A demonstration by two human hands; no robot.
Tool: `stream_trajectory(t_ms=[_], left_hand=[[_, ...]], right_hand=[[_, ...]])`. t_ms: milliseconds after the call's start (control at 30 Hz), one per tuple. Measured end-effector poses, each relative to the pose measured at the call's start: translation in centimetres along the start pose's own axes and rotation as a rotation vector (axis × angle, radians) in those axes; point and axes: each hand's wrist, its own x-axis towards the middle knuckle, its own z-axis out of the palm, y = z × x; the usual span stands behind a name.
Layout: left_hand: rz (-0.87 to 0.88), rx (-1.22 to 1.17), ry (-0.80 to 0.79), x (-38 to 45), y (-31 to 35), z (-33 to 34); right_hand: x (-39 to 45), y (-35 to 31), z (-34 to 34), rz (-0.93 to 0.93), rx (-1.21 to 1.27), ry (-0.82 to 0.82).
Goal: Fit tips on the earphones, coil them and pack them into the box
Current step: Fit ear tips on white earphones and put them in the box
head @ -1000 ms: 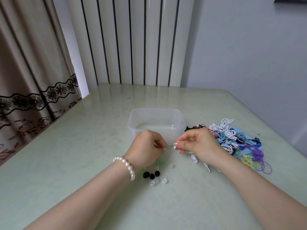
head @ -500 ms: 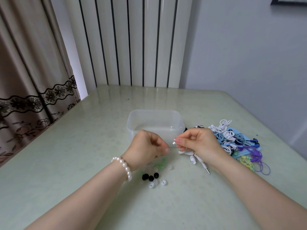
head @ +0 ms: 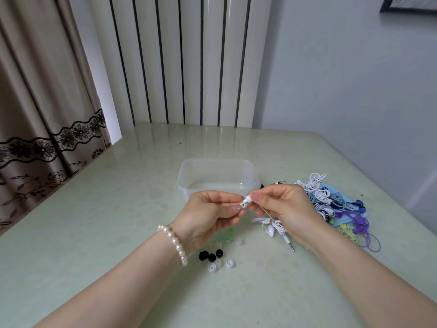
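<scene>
Nearest me, loose tips [head: 215, 256], black and clear, lie on the table [head: 94, 233]. Above them my left hand [head: 208, 216] pinches a clear tip [head: 236, 208] against the white earbud [head: 246, 201], pinched by my right hand [head: 286, 207]; its tied cable [head: 269, 222] trails beneath. Soft, light, slippery: I judge the hard bud body the best hold. Half a second ago my hands sat lower and apart. Farther off, the box [head: 217, 178] holds no earphones; the coloured earphone pile [head: 331, 202] lies right.
</scene>
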Motion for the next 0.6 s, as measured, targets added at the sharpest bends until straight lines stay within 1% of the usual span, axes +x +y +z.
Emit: stream_trajectory(t_ms=[167,600], left_hand=[[0.004,-0.024,0.036,0.1,-0.03,-0.1],[0.013,-0.049,0.037,0.18,-0.17,-0.01]], right_hand=[[0.02,0.06,0.04,-0.015,0.053,0.005],[0.31,0.71,0.0,-0.065,-0.02,0.017]])
